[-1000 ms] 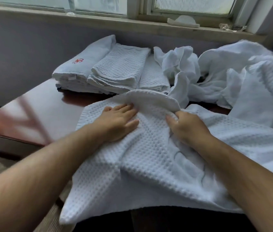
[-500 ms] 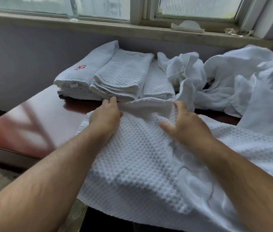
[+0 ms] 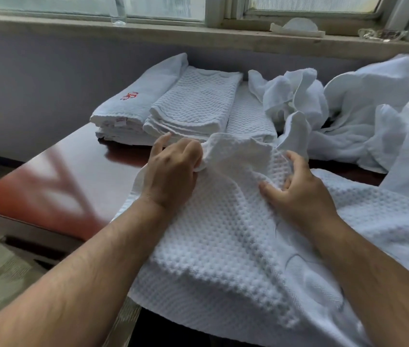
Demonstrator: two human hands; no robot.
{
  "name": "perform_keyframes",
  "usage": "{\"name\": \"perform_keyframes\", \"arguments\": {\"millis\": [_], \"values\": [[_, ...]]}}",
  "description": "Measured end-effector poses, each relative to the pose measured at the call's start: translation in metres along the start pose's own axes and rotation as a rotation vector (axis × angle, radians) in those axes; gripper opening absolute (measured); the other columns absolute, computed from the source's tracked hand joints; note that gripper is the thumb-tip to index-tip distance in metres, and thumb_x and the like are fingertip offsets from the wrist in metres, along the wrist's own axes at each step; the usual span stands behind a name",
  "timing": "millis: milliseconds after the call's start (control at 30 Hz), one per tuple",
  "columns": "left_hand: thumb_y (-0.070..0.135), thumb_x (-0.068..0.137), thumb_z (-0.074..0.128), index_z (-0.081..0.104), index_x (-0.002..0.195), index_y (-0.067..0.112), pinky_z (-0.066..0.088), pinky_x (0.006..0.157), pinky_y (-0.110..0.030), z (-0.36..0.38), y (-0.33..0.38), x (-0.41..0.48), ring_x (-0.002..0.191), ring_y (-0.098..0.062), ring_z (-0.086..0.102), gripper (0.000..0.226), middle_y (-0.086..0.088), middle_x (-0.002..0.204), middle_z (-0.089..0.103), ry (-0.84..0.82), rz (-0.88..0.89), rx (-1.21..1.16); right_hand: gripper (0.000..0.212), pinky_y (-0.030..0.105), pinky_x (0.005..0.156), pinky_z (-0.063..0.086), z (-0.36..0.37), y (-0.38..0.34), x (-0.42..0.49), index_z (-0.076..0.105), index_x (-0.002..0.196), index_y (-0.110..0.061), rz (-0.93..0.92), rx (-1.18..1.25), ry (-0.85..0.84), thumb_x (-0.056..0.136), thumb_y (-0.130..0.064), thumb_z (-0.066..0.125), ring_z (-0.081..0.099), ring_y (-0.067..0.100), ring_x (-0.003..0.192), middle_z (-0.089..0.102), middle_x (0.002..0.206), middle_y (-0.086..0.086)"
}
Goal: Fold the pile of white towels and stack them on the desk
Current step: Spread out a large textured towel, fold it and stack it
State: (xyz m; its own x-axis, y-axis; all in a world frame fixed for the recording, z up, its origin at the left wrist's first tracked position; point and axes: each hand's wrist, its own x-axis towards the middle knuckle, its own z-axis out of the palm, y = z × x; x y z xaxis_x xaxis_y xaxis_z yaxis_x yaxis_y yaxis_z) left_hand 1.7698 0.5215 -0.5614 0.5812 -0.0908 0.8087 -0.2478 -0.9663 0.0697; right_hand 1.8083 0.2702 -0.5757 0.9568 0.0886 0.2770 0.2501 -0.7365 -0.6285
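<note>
1. waffle towel [image 3: 223, 259]: spread on the near part of the desk [image 3: 73, 176]. Its near edge hangs over the desk front and its far edge is bunched up between the hands.
2. left hand [image 3: 173, 171]: knuckles up, fingers curled round the bunched far edge, gripping it.
3. right hand [image 3: 301, 194]: fingers bent, thumb and fingertips pinching a ridge of the same towel. The hands are near each other but not touching.
4. folded stack [image 3: 195, 108]: far left of the desk, waffle towels lying flat. The red-emblem towel [image 3: 145, 96] lies folded on the stack's left side.
5. unfolded pile [image 3: 348, 116]: crumpled white towels at the far right of the desk, right up against the stack and running out of frame.
6. windowsill [image 3: 173, 33]: behind the desk, with a clear glass [image 3: 119, 11] at left, then a white object [image 3: 296, 26] and a glass dish [image 3: 382, 35] at right. Can't tell what the white one is.
</note>
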Motion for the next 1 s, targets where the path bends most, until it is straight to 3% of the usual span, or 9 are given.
{"name": "perform_keyframes", "arguments": {"millis": [67, 167, 333, 500, 600, 700, 767, 867, 1000], "values": [[-0.005, 0.078, 0.069, 0.055, 0.076, 0.012, 0.038, 0.090, -0.045, 0.000, 0.003, -0.001, 0.078, -0.033, 0.062, 0.022, -0.008, 0.082, 0.061, -0.042, -0.022, 0.048, 0.080, 0.029, 0.066, 0.040, -0.001, -0.001, -0.001, 0.034, 0.151, -0.030, 0.001, -0.001, -0.006, 0.084, -0.055, 0.071, 0.058, 0.013, 0.082, 0.057, 0.088, -0.014], [0.002, 0.075, 0.072, 0.064, 0.087, 0.016, 0.028, 0.089, -0.044, 0.001, 0.005, -0.001, 0.101, -0.029, 0.047, 0.020, -0.012, 0.104, 0.060, -0.085, -0.103, 0.191, 0.075, 0.028, 0.060, 0.035, 0.000, -0.001, 0.000, 0.038, 0.148, -0.031, -0.009, 0.009, -0.013, 0.084, -0.053, 0.071, 0.052, 0.013, 0.075, 0.046, 0.075, -0.018], [0.026, 0.076, 0.075, 0.062, 0.106, 0.010, 0.039, 0.088, -0.044, 0.002, 0.004, -0.004, 0.105, -0.030, 0.046, 0.036, -0.013, 0.113, 0.055, -0.164, -0.066, 0.094, 0.069, 0.030, 0.064, 0.038, 0.000, 0.001, 0.000, 0.044, 0.144, -0.032, -0.018, 0.013, -0.014, 0.084, -0.055, 0.069, 0.056, 0.012, 0.071, 0.052, 0.072, -0.015], [0.047, 0.091, 0.056, 0.044, 0.146, 0.014, 0.034, 0.113, -0.044, 0.008, 0.003, -0.012, 0.133, -0.028, 0.043, 0.065, -0.009, 0.145, 0.047, -0.488, -0.230, 0.030, 0.060, 0.033, 0.069, 0.043, 0.000, 0.001, 0.001, 0.044, 0.145, -0.031, -0.006, 0.020, 0.015, 0.090, -0.048, 0.062, 0.059, 0.013, 0.074, 0.056, 0.072, -0.011], [0.043, 0.096, 0.049, 0.050, 0.139, 0.023, 0.050, 0.091, -0.041, 0.005, 0.002, -0.016, 0.118, -0.027, 0.060, 0.048, -0.004, 0.132, 0.064, -0.483, -0.184, -0.038, 0.059, 0.034, 0.071, 0.044, 0.000, 0.000, 0.001, 0.043, 0.146, -0.029, -0.006, 0.010, 0.009, 0.092, -0.045, 0.060, 0.060, 0.016, 0.077, 0.057, 0.073, -0.010], [0.035, 0.090, 0.055, 0.040, 0.119, 0.023, 0.049, 0.068, -0.039, 0.003, 0.005, -0.019, 0.089, -0.031, 0.065, 0.035, -0.002, 0.107, 0.070, -0.414, -0.232, -0.015, 0.057, 0.033, 0.069, 0.044, 0.000, -0.001, 0.001, 0.045, 0.144, -0.029, -0.008, 0.009, 0.012, 0.092, -0.045, 0.061, 0.060, 0.013, 0.075, 0.059, 0.073, -0.010], [0.042, 0.085, 0.059, 0.043, 0.111, 0.020, 0.044, 0.073, -0.038, 0.004, 0.005, -0.018, 0.086, -0.027, 0.059, 0.038, -0.001, 0.098, 0.065, -0.407, -0.312, 0.077, 0.056, 0.033, 0.067, 0.043, 0.000, -0.001, 0.000, 0.046, 0.143, -0.029, -0.011, 0.012, 0.015, 0.091, -0.044, 0.062, 0.059, 0.010, 0.072, 0.058, 0.071, -0.010], [0.058, 0.086, 0.044, 0.058, 0.104, 0.020, 0.036, 0.084, -0.042, 0.008, 0.004, -0.018, 0.091, -0.022, 0.057, 0.044, 0.000, 0.097, 0.067, -0.492, -0.330, 0.279, 0.057, 0.034, 0.069, 0.045, 0.000, -0.002, 0.000, 0.046, 0.143, -0.029, -0.012, 0.010, 0.002, 0.090, -0.045, 0.060, 0.060, 0.013, 0.075, 0.059, 0.073, -0.010], [0.067, 0.088, 0.023, 0.059, 0.126, 0.015, 0.022, 0.113, -0.057, 0.012, 0.001, -0.017, 0.123, -0.024, 0.055, 0.073, -0.006, 0.130, 0.063, -0.675, -0.390, 0.349, 0.059, 0.038, 0.075, 0.050, 0.000, -0.003, -0.001, 0.045, 0.144, -0.029, -0.013, 0.002, -0.007, 0.090, -0.045, 0.059, 0.062, 0.019, 0.082, 0.060, 0.078, -0.008]]}}
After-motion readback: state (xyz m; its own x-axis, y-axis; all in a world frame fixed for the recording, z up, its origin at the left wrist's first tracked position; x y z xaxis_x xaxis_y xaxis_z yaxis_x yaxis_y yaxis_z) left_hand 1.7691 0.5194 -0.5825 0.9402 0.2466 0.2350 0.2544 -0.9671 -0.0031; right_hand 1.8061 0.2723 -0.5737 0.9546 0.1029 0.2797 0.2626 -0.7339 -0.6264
